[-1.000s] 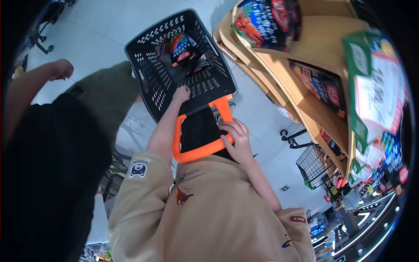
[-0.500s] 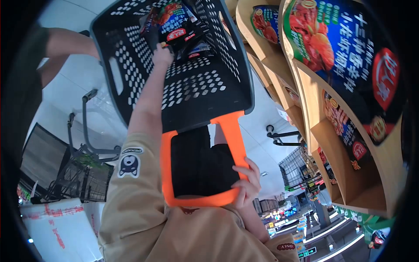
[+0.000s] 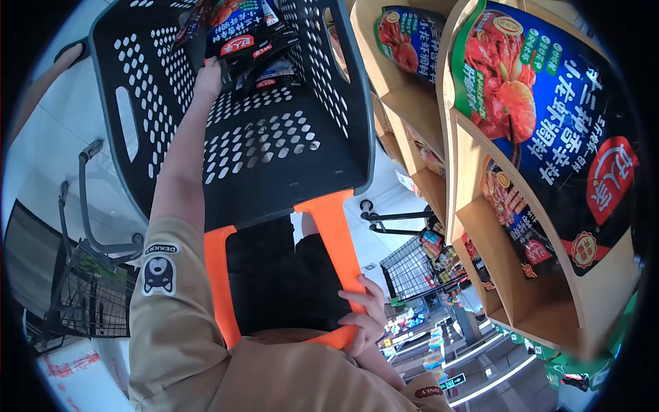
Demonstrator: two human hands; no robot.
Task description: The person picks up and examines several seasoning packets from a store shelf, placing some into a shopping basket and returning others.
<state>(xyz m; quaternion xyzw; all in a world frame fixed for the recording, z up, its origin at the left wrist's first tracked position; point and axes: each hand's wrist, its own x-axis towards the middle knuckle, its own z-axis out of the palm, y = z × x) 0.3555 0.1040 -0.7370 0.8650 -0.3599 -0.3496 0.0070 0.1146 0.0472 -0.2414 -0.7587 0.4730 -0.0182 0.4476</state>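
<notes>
My left hand (image 3: 209, 79) reaches down into a black perforated shopping basket (image 3: 288, 196), its fingers closed at the edge of a black-and-blue seasoning packet (image 3: 237, 44) with a red logo. More dark packets lie beside it, overlapping, so their edges are hard to separate. My right hand (image 3: 364, 316) is wrapped around the side of the basket's orange handle (image 3: 329, 226), close to my body. Part of the handle's lower bar is covered by my beige shirt.
To the right stands a wooden display shelf (image 3: 473, 199) with large crayfish-seasoning panels (image 3: 542, 123) and packets (image 3: 515, 220) in its compartments. A wire shopping cart (image 3: 82, 288) is at left, near another person's leg (image 3: 48, 89). A white box (image 3: 82, 371) sits lower left.
The basket and handle have shifted left and slightly up in view, and the shelf shows larger. The other person's leg has moved farther left. Both my hands keep their places.
</notes>
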